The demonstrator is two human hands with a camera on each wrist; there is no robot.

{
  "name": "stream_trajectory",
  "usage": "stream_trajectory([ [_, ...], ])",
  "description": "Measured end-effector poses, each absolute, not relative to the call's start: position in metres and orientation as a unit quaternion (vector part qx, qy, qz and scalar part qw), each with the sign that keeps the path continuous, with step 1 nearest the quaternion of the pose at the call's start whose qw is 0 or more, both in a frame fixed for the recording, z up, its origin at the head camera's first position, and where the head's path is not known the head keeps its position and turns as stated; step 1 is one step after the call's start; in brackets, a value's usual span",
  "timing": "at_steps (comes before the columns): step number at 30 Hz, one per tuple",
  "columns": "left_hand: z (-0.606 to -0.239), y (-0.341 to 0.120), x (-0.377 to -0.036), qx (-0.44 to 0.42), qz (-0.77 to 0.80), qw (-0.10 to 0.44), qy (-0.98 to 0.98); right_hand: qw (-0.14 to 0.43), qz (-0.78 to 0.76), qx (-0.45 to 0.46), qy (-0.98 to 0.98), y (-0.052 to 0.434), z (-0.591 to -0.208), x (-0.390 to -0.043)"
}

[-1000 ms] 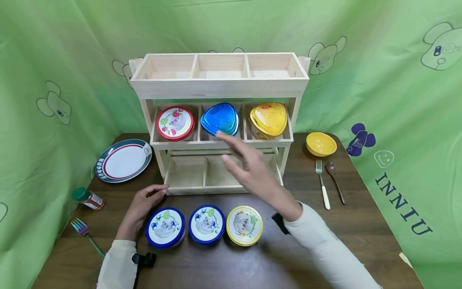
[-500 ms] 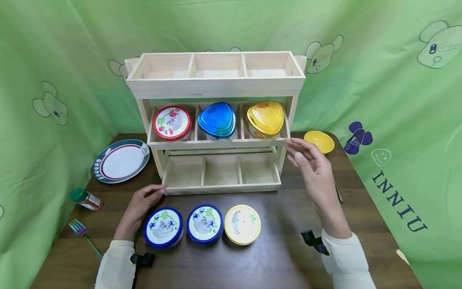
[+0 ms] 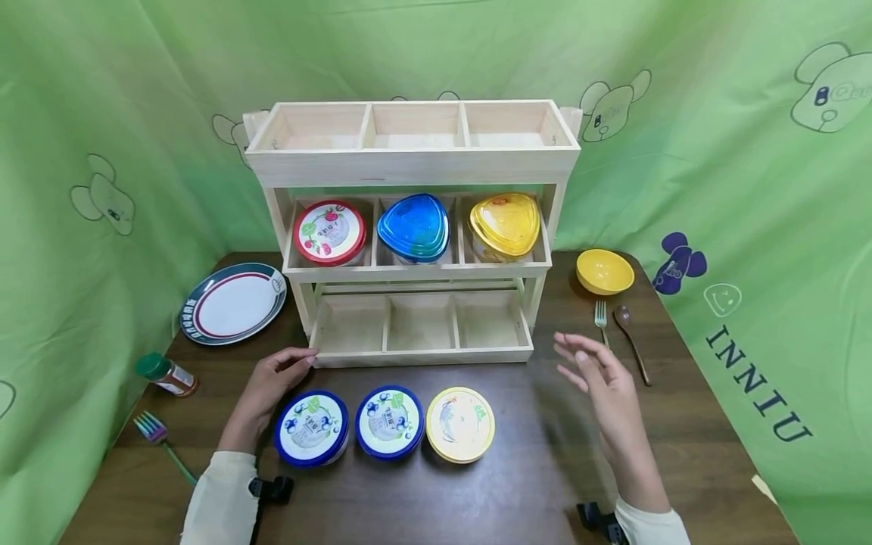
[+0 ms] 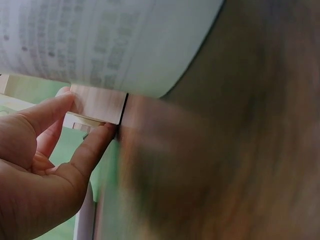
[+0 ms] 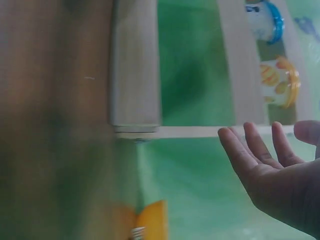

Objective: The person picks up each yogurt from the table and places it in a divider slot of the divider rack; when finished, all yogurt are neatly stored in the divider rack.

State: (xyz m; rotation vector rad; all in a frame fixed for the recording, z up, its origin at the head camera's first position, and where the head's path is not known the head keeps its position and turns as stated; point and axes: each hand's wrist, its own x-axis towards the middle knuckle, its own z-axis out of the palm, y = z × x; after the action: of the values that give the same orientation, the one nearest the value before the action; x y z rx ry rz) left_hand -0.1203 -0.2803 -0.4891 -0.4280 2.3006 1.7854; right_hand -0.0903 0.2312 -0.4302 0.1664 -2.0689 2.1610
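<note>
A pale wooden three-tier rack (image 3: 415, 168) stands at the back of the table, three compartments per tier. My left hand (image 3: 269, 386) holds the front left corner of its lowest bin (image 3: 422, 357); in the left wrist view, the thumb and a finger lie on either side of that wooden corner. My right hand (image 3: 606, 401) hovers right of the rack with fingers apart, holding nothing. A red-lidded tub (image 3: 330, 233), a blue-lidded tub (image 3: 413, 228) and a yellow-lidded tub (image 3: 506, 225) fill the middle tier. In front stand two blue-rimmed tubs (image 3: 312, 428) (image 3: 390, 422) and a yellow-rimmed tub (image 3: 460, 425).
To the left lie an oval plate (image 3: 235, 304), a green-capped seasoning jar (image 3: 166, 374) and a fork (image 3: 163, 445). A yellow bowl (image 3: 605, 272), a white-handled fork (image 3: 601, 318) and a wooden spoon (image 3: 632, 344) lie right. Green cloth (image 3: 681, 151) hangs around the table.
My right hand has moved from in front of the rack out to the right, then down toward the table's front. My left hand keeps its place at the bin's corner.
</note>
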Motion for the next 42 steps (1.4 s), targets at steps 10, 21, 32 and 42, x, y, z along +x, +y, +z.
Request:
stream_trajectory([
  [10, -0.487, -0.279, -0.119, -0.138, 0.604, 0.09, 0.779, -0.088, 0.646, -0.004, -0.759, 0.21, -0.459, -0.057],
  [21, -0.487, -0.281, -0.123, -0.142, 0.599, 0.092, 0.783, -0.164, 0.675, 0.079, -0.715, 0.176, -0.477, -0.044],
  [32, -0.485, -0.279, -0.119, -0.137, 0.592, 0.084, 0.79, -0.152, 0.663, 0.121, -0.723, 0.156, -0.484, -0.044],
  [42, -0.485, -0.277, -0.118, -0.137, 0.592, 0.087, 0.789, -0.145, 0.665, 0.143, -0.718, 0.152, -0.487, -0.038],
])
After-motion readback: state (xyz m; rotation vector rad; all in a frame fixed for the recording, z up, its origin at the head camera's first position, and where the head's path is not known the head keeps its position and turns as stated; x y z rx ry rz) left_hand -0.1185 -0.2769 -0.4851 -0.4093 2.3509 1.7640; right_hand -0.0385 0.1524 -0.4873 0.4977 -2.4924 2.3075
